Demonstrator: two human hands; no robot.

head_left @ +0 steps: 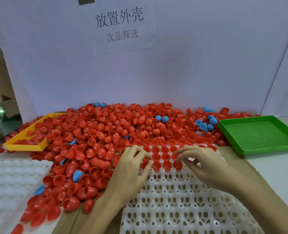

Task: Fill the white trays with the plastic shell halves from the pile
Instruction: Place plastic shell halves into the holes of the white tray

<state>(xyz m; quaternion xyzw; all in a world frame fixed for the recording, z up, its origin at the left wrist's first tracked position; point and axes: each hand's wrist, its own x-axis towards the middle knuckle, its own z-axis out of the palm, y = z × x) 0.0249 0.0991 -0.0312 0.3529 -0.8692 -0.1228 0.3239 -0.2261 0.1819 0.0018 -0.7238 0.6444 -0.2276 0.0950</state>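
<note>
Both hands, left hand [133, 164] and right hand [200, 163], hover with fingers loosely curled over the white tray [182, 200]; whether either pinches a shell cannot be told. Risk: a brushing finger could unseat the red shells [165, 157] already seated.

Under the left hand [133, 168] and right hand [202, 164] the white tray [182, 208] cells are hidden — what the curled fingertips hold cannot be told; the tray's near edge is cut off.

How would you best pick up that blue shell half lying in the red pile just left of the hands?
Probably by its rim. The blue shell half lies tilted among red shell halves, its open mouth facing down-left, so I'd come from above, one finger inside the mouth and the thumb on the rounded outer wall. Pinching the smooth dome alone would likely slip.
</note>
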